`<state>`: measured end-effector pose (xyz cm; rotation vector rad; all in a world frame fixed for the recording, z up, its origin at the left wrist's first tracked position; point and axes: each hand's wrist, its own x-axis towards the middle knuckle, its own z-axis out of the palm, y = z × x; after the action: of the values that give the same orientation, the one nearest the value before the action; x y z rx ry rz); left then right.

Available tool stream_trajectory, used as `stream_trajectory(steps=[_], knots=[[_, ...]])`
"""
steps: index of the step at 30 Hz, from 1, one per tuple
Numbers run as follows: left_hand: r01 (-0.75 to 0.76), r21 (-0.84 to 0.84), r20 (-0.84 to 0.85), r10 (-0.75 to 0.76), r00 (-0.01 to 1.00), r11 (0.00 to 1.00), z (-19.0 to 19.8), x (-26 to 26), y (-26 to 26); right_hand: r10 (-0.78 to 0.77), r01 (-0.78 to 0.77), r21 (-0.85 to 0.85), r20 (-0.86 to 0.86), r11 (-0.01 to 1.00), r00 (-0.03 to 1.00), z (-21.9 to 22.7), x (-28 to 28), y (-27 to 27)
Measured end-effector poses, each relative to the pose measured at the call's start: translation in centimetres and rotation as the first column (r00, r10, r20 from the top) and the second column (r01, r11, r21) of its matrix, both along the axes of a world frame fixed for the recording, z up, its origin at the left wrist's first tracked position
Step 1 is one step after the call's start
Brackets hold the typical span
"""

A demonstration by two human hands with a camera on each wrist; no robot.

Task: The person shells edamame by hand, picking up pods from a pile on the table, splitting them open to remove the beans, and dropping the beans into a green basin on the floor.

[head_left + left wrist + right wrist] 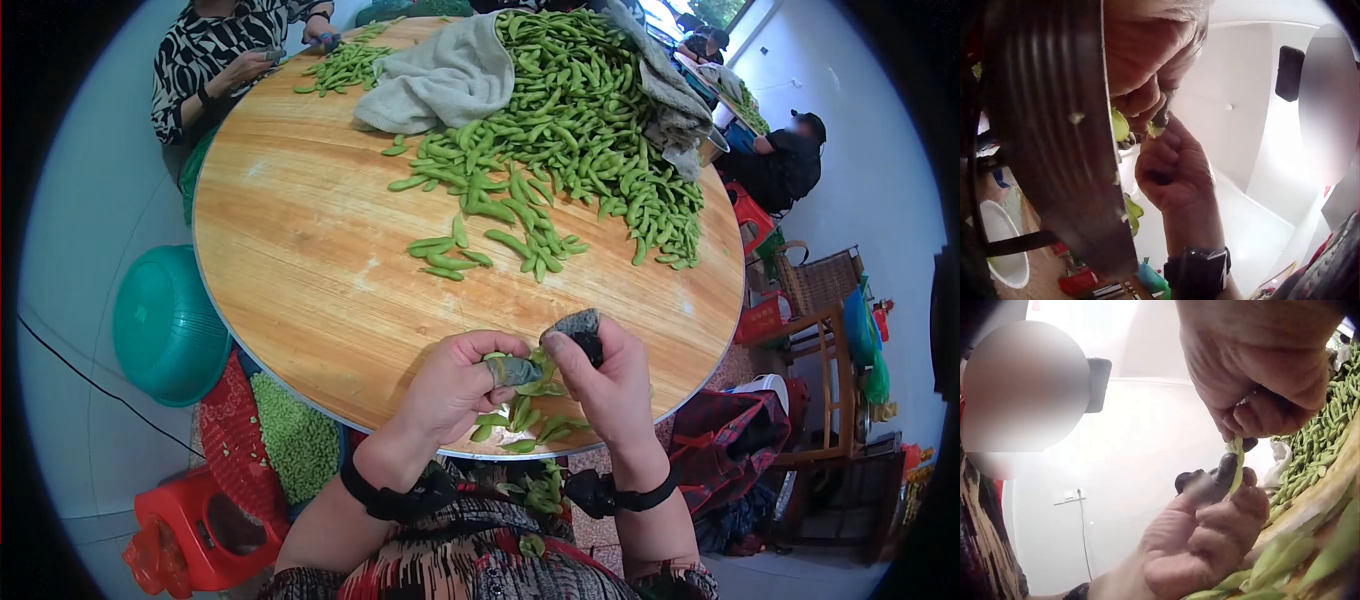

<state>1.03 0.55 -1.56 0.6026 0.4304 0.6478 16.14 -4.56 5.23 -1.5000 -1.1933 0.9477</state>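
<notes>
Close over the near table edge, my left hand and right hand meet at a green edamame pod. In the right wrist view, the left thumb, in a grey finger cover, presses the pod against the curled fingers. The right fingertips pinch its upper end. Dark grey cloth covers wrap fingers of the right hand. Beneath the hands lie several loose pods and split shells at the table's edge. More edamame pods lie scattered just beyond.
A large heap of edamame pods with pale cloth sacking covers the far side of the round wooden table. Shelled beans fill a container low at left, near a red stool and green basin. Another person sits far left.
</notes>
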Motion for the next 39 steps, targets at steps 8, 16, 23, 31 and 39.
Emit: stream_trajectory(steps=[8, 16, 23, 31, 39], knots=[[-0.202, 0.103, -0.110, 0.213, 0.971, 0.974, 1.9, -4.6, -1.1, 0.565, -0.562, -0.057, 0.078, 0.825, 0.821, 2.2, 1.0, 0.7], [-0.730, 0.383, -0.298, 0.823, 0.483, 0.567, -6.5, -21.8, -3.1, 0.355, -0.532, 0.026, 0.718, 0.846, 0.599, 0.0, -2.2, 12.5], [-0.194, 0.648, -0.712, 0.676, 0.190, 0.737, -10.1, -23.5, -3.6, 0.136, -0.342, 0.037, 0.873, 0.939, 0.469, -2.6, -3.7, 24.5], [-0.726, 0.546, -0.184, 0.905, 0.383, 0.418, -4.0, -20.0, -3.8, 0.396, -0.602, -0.109, 0.841, 0.791, 0.368, -2.1, -0.8, 21.1], [-0.094, 0.683, -0.523, 0.575, 0.630, 0.724, 2.0, -8.0, -3.3, 0.442, -0.482, -0.200, 0.768, 0.853, 0.463, -0.6, 6.2, 10.0]])
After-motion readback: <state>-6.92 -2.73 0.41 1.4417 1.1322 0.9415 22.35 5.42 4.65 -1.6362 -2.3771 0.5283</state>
